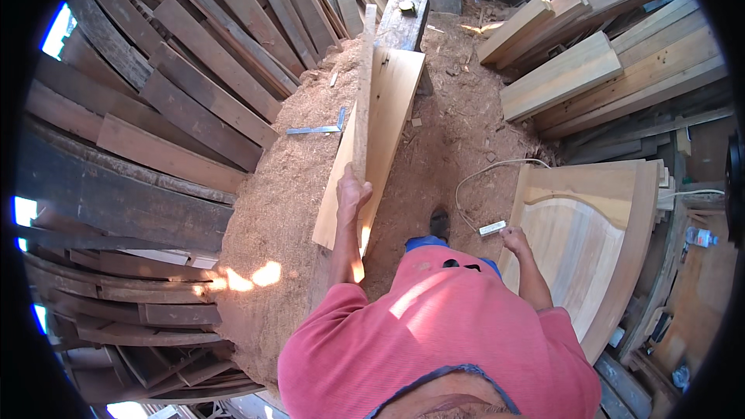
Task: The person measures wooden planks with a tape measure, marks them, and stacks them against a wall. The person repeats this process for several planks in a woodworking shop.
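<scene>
Left hand point(351, 195) fingers clamped on plank point(362, 93) edge; right hand point(514, 239) fingers unclear.

Left hand's fingers point(351, 186) hidden behind the plank point(362, 93).

Workshop interior: sawdust-covered floor point(458, 140); dark weathered planks point(155, 109) stacked along the left; pale sawn timber beams point(574, 70) piled at right; sunlight patches point(248, 278) on the sawdust; daylight gaps point(56, 31) at far left.

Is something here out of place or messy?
Yes. A metal square lies half-sunk on the big sawdust heap, away from both hands, and a white cable trails loose across the dusty floor beside the arched wooden panel.
</scene>
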A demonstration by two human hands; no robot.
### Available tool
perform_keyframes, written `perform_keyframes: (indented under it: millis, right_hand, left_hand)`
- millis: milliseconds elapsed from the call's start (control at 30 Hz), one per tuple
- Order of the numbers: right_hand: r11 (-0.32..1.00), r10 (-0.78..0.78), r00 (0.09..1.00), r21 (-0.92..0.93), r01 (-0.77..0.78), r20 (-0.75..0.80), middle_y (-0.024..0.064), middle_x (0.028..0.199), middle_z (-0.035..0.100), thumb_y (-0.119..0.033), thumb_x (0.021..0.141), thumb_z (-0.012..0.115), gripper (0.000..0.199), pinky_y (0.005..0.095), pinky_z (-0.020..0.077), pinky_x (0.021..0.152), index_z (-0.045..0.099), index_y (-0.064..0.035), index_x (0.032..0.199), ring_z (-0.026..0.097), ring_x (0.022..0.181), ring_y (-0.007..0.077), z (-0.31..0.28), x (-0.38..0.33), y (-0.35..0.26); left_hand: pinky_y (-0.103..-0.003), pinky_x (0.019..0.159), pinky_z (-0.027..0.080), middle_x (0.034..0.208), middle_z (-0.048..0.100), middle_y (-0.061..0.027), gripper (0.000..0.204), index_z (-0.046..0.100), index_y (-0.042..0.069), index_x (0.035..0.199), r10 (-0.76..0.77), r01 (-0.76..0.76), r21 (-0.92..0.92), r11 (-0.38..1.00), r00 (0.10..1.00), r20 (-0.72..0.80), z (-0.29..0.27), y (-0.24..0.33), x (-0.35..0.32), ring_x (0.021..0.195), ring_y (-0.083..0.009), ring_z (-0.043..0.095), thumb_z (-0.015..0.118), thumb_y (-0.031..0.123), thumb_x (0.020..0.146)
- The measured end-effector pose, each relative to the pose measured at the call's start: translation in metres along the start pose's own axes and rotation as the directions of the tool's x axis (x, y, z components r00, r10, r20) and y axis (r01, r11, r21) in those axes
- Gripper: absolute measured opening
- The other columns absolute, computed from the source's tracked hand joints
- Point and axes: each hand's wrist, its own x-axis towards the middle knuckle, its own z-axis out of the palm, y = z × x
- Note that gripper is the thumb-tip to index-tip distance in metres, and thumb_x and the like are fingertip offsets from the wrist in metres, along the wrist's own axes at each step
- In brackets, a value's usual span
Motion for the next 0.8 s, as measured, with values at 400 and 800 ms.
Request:
perform_keyframes:
  millis: [400, 800]
  right_hand:
    - [0.991, -0.134, 0.991, -0.015, 0.135, 0.026, 0.0091, 0.074, 0.067, -0.033, 0.094, 0.065, 0.036, 0.0360, 0.0510, 0.067, 0.074, 0.0020, 0.095, 0.064, 0.071, 0.0182, 0.000, 0.001, -0.092]
    - [0.975, 0.094, 0.989, -0.212, -0.069, 0.112, 0.0245, 0.100, 0.075, -0.036, 0.092, 0.064, 0.041, 0.0472, 0.0535, 0.087, 0.076, 0.0019, 0.100, 0.072, 0.099, 0.0388, -0.012, 0.000, -0.063]
  left_hand:
    - [-0.069, 0.121, 0.016, 0.160, 0.022, -0.0396, 0.115, 0.009, 0.007, 0.165, 0.207, -0.194, 0.188, 0.963, 0.977, -0.050, 0.125, -0.009, -0.007, 0.148, -0.0616, 0.021, 0.074, 0.008, 0.070]
    - [-0.065, 0.123, 0.013, 0.164, 0.008, -0.0399, 0.117, 0.010, 0.014, 0.166, 0.067, -0.145, 0.385, 0.912, 0.976, 0.209, 0.102, -0.086, 0.001, 0.153, -0.0589, 0.005, 0.084, 0.035, 0.078]
